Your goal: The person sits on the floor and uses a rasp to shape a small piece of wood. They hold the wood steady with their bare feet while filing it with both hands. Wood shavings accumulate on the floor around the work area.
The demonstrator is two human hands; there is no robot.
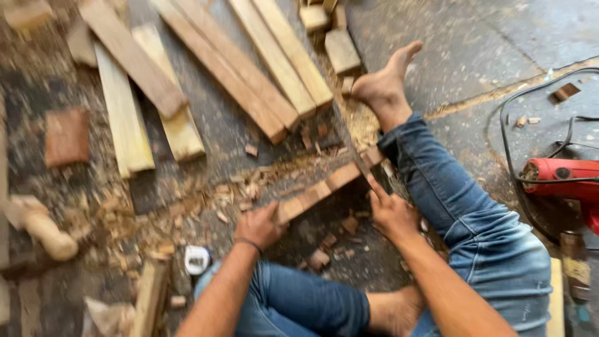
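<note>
I sit on the floor in blue jeans with bare feet. My left hand [259,226] grips the near end of a reddish wooden strip [324,186] that runs diagonally up to the right. My right hand [391,211] rests beside the strip's far part, fingers pointing at it and touching or almost touching it; whether it holds something small is unclear through blur. Small cut-off wood blocks [324,249] lie on the floor under the strip, between my hands.
Several long planks [274,59] lie across the top. Wood chips and shavings [156,212] cover the floor at left. A wooden mallet [43,231] lies far left. A red power tool [561,178] with black cord sits at right. A tape measure [197,259] rests by my left knee.
</note>
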